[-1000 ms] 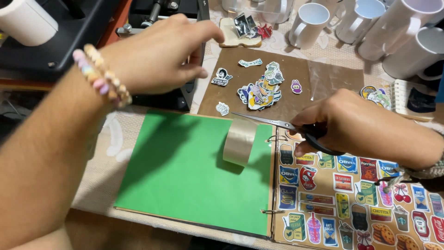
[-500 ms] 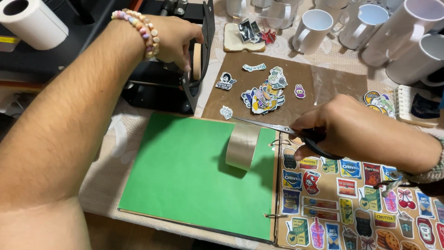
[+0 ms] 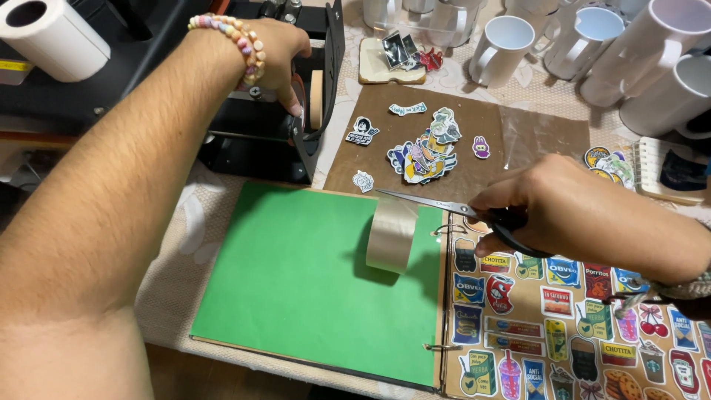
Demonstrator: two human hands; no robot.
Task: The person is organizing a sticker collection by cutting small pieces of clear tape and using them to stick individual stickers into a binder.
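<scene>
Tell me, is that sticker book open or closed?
Open. The binder lies flat on the table: a green page spread on one side of the rings, a sticker-covered page on the other.

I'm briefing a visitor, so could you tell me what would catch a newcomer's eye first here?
The bright green page of the open binder fills the centre, with a strip of tape hanging from scissors in the right hand. The sticker page lies to its right, white mugs stand top right, and the left hand reaches the tape dispenser.
</scene>
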